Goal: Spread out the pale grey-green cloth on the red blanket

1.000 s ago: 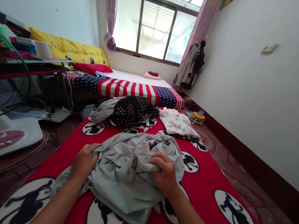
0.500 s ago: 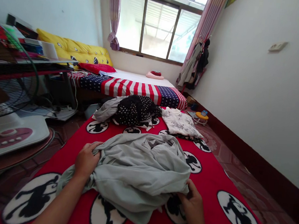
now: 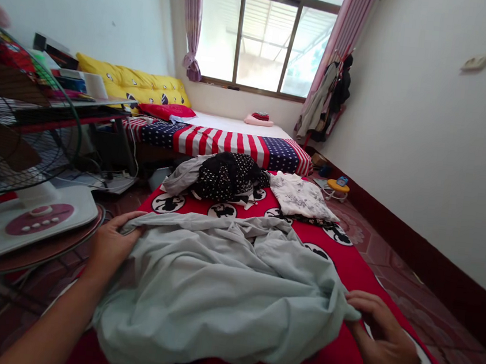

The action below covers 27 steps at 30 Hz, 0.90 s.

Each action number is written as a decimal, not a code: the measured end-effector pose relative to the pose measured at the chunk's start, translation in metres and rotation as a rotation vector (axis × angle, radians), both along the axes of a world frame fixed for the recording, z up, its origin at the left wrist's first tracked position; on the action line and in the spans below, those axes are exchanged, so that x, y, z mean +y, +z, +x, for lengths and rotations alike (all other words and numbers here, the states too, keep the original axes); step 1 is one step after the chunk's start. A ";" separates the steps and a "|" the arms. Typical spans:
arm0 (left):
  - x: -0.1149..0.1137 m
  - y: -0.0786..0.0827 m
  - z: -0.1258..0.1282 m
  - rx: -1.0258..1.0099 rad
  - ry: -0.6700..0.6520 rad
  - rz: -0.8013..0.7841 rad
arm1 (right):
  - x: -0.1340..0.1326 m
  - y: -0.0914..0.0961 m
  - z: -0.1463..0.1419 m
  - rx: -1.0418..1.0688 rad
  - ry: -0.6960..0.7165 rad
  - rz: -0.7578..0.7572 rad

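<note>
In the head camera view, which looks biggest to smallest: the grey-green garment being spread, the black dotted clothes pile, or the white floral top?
1. Grey-green garment, though nearest the camera.
2. Black dotted pile and white floral top: too alike to rank.

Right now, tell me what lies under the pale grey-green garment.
The pale grey-green garment lies spread on a red blanket printed with black-and-white roundels. The left hand and right hand grip its opposite edges. Whatever lies beneath its middle is covered.

grey garment [image 3: 222,295] now wider between spread-apart hands
</note>
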<state>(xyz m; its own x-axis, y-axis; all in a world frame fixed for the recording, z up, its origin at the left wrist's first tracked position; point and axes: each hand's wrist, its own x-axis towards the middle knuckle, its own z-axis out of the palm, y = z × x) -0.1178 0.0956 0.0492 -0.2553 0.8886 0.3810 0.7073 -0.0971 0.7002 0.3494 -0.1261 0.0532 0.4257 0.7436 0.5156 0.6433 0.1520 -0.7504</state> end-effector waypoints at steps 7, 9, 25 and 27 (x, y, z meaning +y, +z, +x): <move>-0.004 -0.029 0.008 0.467 -0.102 0.002 | 0.030 0.001 -0.008 -0.090 -0.212 -0.059; -0.006 -0.024 0.023 0.508 -0.121 0.040 | 0.038 0.009 -0.019 -0.099 -0.207 -0.066; 0.002 -0.017 0.117 0.477 -0.525 -0.281 | 0.070 0.011 -0.016 0.094 0.276 -0.471; 0.008 -0.002 0.113 0.434 -0.512 -0.230 | 0.069 0.024 -0.003 0.376 0.211 -0.390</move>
<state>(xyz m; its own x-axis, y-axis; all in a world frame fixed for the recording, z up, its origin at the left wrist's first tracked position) -0.0052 0.1038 0.0473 0.3484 0.9266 0.1418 0.8322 -0.3754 0.4080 0.3464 -0.0573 0.0773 0.3484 0.9369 0.0287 0.3077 -0.0854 -0.9477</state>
